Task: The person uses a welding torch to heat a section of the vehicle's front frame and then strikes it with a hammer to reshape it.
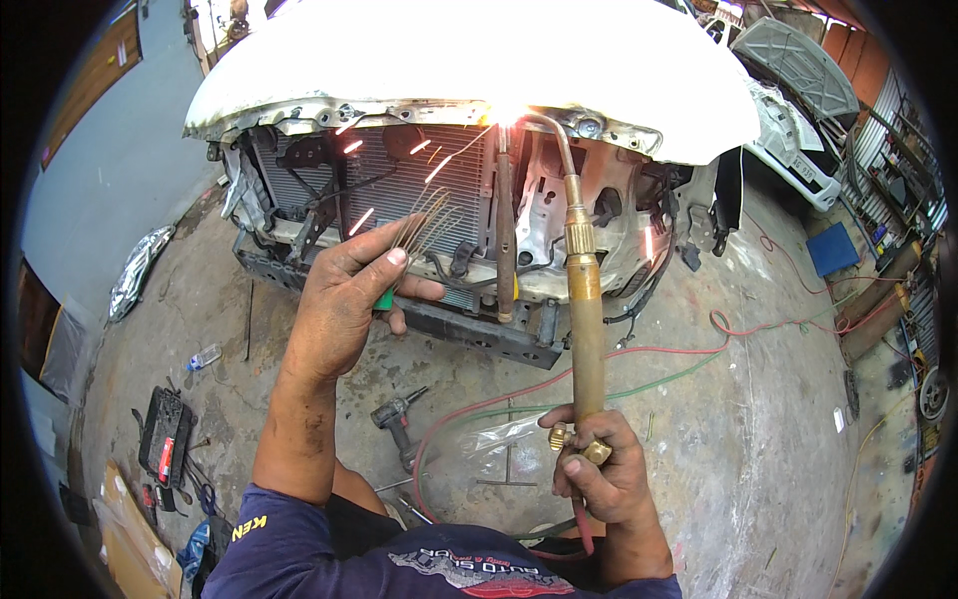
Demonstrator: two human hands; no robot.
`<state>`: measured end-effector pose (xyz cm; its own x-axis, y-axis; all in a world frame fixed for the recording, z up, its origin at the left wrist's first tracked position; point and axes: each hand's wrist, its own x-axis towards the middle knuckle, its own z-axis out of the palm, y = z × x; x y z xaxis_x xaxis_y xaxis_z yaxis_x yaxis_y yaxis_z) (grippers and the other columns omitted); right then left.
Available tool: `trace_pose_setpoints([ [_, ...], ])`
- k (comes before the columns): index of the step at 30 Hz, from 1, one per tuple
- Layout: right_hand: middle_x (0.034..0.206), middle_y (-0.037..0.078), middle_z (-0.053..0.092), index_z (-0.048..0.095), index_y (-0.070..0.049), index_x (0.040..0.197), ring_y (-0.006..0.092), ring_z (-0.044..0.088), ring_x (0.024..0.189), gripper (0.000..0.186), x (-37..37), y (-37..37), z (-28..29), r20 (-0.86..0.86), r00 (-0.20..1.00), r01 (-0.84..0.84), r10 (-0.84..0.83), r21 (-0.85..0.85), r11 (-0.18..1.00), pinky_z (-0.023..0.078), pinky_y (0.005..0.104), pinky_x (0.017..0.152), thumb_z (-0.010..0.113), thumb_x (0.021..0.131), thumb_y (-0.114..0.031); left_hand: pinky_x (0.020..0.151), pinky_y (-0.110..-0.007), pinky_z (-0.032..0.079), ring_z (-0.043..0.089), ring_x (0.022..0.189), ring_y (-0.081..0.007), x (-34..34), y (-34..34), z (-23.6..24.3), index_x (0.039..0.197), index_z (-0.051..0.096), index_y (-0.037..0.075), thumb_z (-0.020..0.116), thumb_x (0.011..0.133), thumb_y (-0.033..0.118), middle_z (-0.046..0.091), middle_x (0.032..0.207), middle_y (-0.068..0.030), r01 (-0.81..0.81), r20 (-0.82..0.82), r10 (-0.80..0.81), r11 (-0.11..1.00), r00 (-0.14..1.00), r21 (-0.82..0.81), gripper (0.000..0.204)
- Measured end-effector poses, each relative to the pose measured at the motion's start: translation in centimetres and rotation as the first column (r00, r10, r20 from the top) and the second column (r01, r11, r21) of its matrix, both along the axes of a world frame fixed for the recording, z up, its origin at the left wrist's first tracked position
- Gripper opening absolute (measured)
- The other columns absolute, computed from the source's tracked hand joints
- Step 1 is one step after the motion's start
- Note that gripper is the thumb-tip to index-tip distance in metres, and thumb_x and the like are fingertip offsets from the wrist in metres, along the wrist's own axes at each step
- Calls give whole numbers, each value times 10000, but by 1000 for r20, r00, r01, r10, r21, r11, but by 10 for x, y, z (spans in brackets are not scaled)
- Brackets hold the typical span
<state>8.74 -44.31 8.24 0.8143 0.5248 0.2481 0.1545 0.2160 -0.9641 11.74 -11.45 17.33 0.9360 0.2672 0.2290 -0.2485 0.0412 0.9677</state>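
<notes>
Two-handed work beside a bright glare

Left of centre, the left hand [344, 290] pinches a fan of thin wires [424, 225]; lower right of centre, the right hand [607, 474] is closed around the valve end of a brass torch [587, 329], whose bent tip meets the glare at the white hood [459, 60], top centre. A power tool [397, 421] lies on the floor [778, 419], lower centre.
</notes>
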Motion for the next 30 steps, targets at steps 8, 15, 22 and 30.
trace_pose_setpoints([
  [8,1297,375,584,470,-65,1165,102,654,625,247,2,3,-6,69,997,-37,40,-46,998,584,253,586,659,1007,-42,475,-203,519,807,930,-259,2,4,-3,1474,576,-94,610,1077,180,679,1285,-191,28,-10,-28,1000,1000,6,484],
  [15,1288,375,587,461,-71,1176,100,661,635,278,2,5,-14,124,991,-32,39,-60,998,581,247,590,677,1003,-42,526,-235,556,801,937,-237,1,4,1,1486,583,-61,594,1089,150,713,1262,-179,30,-30,-29,999,999,20,450],
  [22,1199,284,687,544,-45,1145,141,715,627,237,-2,13,-5,92,995,46,-41,-50,998,588,297,573,698,966,-21,549,-241,575,800,944,-228,0,5,0,1484,596,-39,590,1092,129,732,1254,-175,54,-25,-54,999,998,-2,427],
  [30,1236,278,684,536,-48,1136,139,712,626,229,-3,13,-5,100,994,47,-40,-73,996,585,293,572,699,976,-33,544,-245,579,800,946,-229,1,4,-1,1485,597,-38,614,1085,156,729,1273,-179,37,-20,-37,999,999,10,445],
])
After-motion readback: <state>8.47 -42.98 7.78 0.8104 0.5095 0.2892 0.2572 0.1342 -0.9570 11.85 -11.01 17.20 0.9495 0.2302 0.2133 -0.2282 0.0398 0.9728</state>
